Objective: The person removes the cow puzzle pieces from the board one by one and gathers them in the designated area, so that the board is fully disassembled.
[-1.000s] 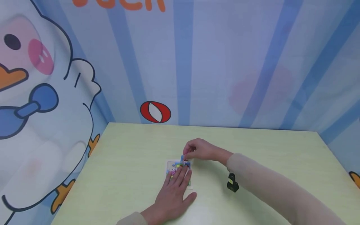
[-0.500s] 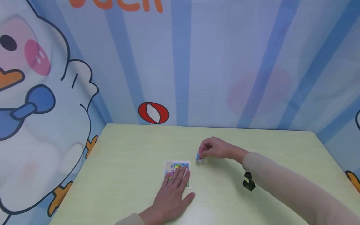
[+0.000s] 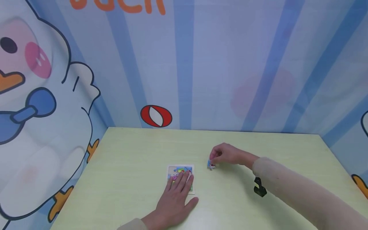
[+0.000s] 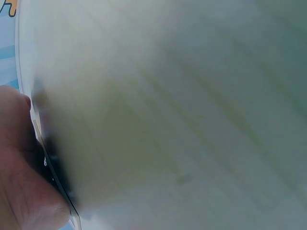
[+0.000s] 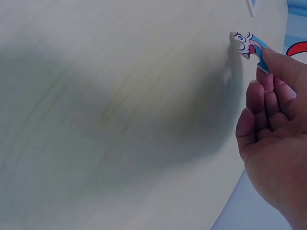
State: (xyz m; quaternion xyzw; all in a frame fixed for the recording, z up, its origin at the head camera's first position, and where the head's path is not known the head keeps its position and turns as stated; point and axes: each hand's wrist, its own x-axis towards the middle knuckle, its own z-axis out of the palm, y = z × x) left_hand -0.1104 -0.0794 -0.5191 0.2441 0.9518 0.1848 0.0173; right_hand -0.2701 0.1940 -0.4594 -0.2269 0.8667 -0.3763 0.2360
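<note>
A small jigsaw puzzle with a white frame (image 3: 193,166) lies on the table, showing a colourful printed picture. My left hand (image 3: 176,201) rests flat over its lower part, fingers straight, hiding much of the picture. To the right of the frame, my right hand (image 3: 227,154) pinches a blue puzzle piece (image 3: 210,164) between thumb and forefinger. In the right wrist view the piece (image 5: 252,48) shows a cartoon eye and some pink, and the other fingers curl loosely below. Only part of the left hand (image 4: 24,167) shows in the left wrist view, along the edge of the thin frame (image 4: 57,177).
The pale yellow table (image 3: 138,150) reaches back to a striped blue cloth backdrop (image 3: 212,64) printed with a duck (image 3: 51,153) and a red ball. A small black object (image 3: 260,188) hangs at the right sleeve (image 3: 287,185).
My right hand has moved to the right, carrying the puzzle piece from the frame's top right edge to beside the frame. The left hand stays on the puzzle.
</note>
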